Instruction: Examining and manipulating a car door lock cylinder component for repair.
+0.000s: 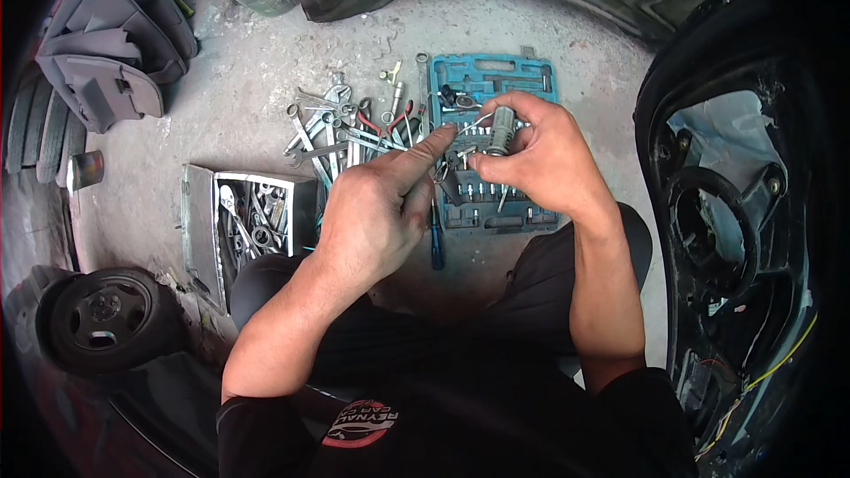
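Observation:
My right hand [544, 155] is closed around a grey ribbed metal cylinder [502, 131], held upright between thumb and fingers above a teal socket case. My left hand [376, 212] comes in from the left, its index finger stretched toward the cylinder and the other fingers curled. At that fingertip a thin metal rod [474, 124] slants up toward the cylinder's top; the left thumb's grip is mostly hidden. Beneath both hands lies the open socket case [540, 80], with rows of small sockets [482, 188] and a ratchet [460, 101].
Loose wrenches and pliers [332, 128] lie left of the case. A metal toolbox [202, 212] full of tools stands nearer, and a blue-handled screwdriver [436, 248] lies before me. A wheel [106, 319] is at left, grey panels [111, 62] behind it, a stripped car door [708, 221] at right.

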